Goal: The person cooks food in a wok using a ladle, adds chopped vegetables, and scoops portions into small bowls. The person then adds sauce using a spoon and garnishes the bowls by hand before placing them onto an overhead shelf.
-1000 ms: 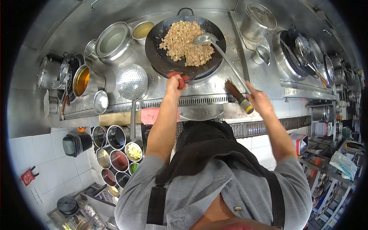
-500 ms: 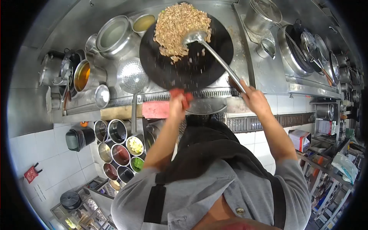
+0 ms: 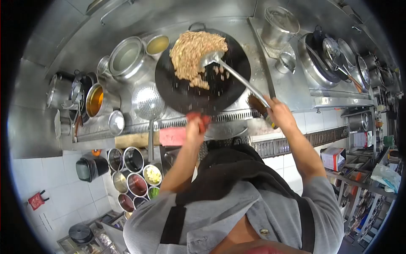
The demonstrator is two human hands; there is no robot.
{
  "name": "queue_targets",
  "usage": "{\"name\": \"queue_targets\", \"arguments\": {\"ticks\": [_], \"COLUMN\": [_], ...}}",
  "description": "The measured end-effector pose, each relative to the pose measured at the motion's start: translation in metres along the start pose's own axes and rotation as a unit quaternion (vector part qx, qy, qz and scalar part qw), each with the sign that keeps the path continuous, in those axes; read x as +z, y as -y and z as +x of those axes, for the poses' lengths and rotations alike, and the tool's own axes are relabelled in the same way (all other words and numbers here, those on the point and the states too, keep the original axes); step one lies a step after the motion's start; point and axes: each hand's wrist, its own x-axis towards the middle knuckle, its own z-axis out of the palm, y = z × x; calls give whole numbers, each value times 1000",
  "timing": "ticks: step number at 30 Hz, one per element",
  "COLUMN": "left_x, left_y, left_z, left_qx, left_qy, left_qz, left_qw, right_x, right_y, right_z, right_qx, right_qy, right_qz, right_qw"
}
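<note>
My left hand (image 3: pixel 195 130) is closed around a folded red cloth (image 3: pixel 198 120) at the near rim of a black wok (image 3: pixel 169 91). The cloth hides whatever wok handle lies beneath it. Fried rice (image 3: pixel 190 53), brownish and mixed with small bits, is heaped at the wok's far left, with loose grains scattered lower down. Wrapped round the long handle of a metal wok ladle (image 3: pixel 243 80) is my right hand (image 3: pixel 279 113). The ladle's bowl rests against the right side of the heap. A brown brush (image 3: pixel 256 105) lies just left of my right hand.
Left of the wok are a perforated skimmer (image 3: pixel 148 100), a pot of orange liquid (image 3: pixel 96 100) and a large pot (image 3: pixel 126 55). A pink cloth (image 3: pixel 172 136) lies along the stove's front edge. Several ingredient containers (image 3: pixel 137 185) stand below left. A strainer pot (image 3: pixel 280 27) is at right.
The camera view has shifted, so the stove sits lower in it. The rice heap has spread down the wok's left side. Both hands keep their holds.
</note>
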Motion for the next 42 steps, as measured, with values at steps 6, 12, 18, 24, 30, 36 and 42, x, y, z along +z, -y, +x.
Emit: {"name": "queue_targets", "arguments": {"ticks": [6, 12, 18, 24, 30, 36, 42], "left_x": [30, 49, 40, -2, -1, 0, -50], "left_y": [-35, -50, -11, -42, -43, -52, -51], "left_z": [13, 9, -23, 6, 44, 99, 62], "left_qx": [27, 71, 215, 85, 58, -12, 196], "left_qy": [-27, -58, -54, -34, -35, -15, -160], "left_qz": [-67, -9, 31, 49, -4, 101, 401], "left_qw": [997, 996, 975, 995, 998, 995, 880], "right_x": [-42, -41, -2, -13, -8, -4, 2], "right_y": [34, 44, 63, 107, 100, 100, 82], "right_z": [-64, -24, -10, -8, -9, 7, 36], "right_qx": [121, 122, 219, 284, 288, 261, 224], "right_qy": [5, -83, 104, 167, 159, 98, 69], "right_qz": [190, 131, 302, 699, 675, 586, 637], "right_qw": [974, 980, 922, 634, 660, 761, 734]}}
